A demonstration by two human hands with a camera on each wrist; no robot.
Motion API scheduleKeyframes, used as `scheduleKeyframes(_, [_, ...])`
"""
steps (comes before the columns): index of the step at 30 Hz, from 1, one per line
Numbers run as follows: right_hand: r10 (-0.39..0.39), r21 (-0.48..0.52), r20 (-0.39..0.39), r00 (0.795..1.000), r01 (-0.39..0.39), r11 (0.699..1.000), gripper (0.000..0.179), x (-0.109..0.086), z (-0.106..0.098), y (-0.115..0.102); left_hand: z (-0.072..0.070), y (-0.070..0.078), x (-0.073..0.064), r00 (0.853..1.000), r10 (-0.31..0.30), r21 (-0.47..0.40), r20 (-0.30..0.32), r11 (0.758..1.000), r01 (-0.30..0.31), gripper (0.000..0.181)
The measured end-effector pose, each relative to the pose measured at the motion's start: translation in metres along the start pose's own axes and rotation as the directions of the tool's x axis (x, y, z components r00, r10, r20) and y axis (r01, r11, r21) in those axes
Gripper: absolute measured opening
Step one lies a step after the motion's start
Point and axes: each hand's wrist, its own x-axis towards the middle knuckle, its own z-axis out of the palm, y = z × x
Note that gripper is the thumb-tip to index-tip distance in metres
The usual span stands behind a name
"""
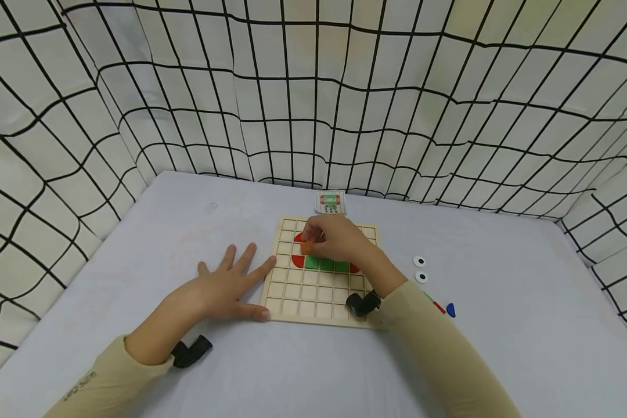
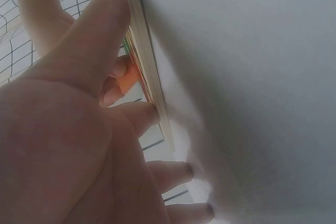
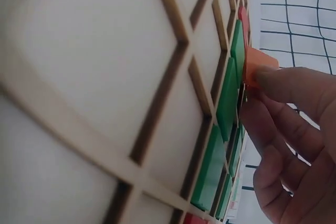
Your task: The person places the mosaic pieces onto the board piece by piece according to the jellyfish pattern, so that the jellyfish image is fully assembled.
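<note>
A wooden grid board (image 1: 305, 293) lies on the white table. In its upper half sit a row of green tiles (image 1: 326, 265) and red rounded pieces (image 1: 298, 261). Over the board my right hand (image 1: 339, 237) pinches an orange tile (image 1: 306, 248) between thumb and fingers. The right wrist view shows this orange tile (image 3: 260, 64) tilted beside the green tiles (image 3: 227, 98); whether it touches the board is unclear. My left hand (image 1: 222, 291) is spread with straight fingers at the board's left side, its thumb and index finger touching that edge.
Behind the board lies a small picture card (image 1: 330, 202). To the right are two white discs with black dots (image 1: 420, 262), a thin green-and-red strip (image 1: 438, 306) and a blue half-round piece (image 1: 451, 310). Black netting (image 1: 313, 116) over white cloth encloses the table's back and sides.
</note>
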Motion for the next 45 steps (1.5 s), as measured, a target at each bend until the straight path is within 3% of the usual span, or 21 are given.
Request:
scheduleKeyframes(6, [0.05,-0.107,0.003,0.999,-0.049,0.993,0.012,0.003,0.003,-0.003,0.0,0.0,0.001,1.0,-0.001,0.004,-0.001,1.0,0.001,0.105])
scheduleKeyframes(12, [0.049,-0.171,0.023,0.999,-0.044,0.984,0.016,0.005,0.003,-0.009,-0.003,0.004,0.001,1.0,0.0,0.009,0.001,1.0,0.0,0.105])
scheduleKeyframes(24, [-0.023,-0.066,0.001,1.0,0.023,0.998,0.016,-0.006,-0.005,0.001,-0.005,0.007,0.002,1.0,-0.003,0.01,0.0,1.0,0.003,0.105])
scheduleKeyframes(33, [0.043,0.058,-0.126,0.991,-0.036,0.998,0.02,-0.05,-0.037,0.028,-0.002,0.009,0.001,1.0,-0.014,-0.007,0.004,1.0,0.014,0.105])
scheduleKeyframes(40, [0.116,0.045,-0.245,0.963,-0.109,0.993,0.023,-0.094,-0.068,0.06,-0.003,0.007,0.0,1.0,-0.021,-0.009,0.008,1.0,0.021,0.106])
scheduleKeyframes(45, [0.203,0.046,-0.26,0.944,-0.198,0.979,0.023,-0.119,-0.079,0.082,-0.002,0.005,0.0,1.0,-0.018,-0.008,0.008,1.0,0.018,0.106])
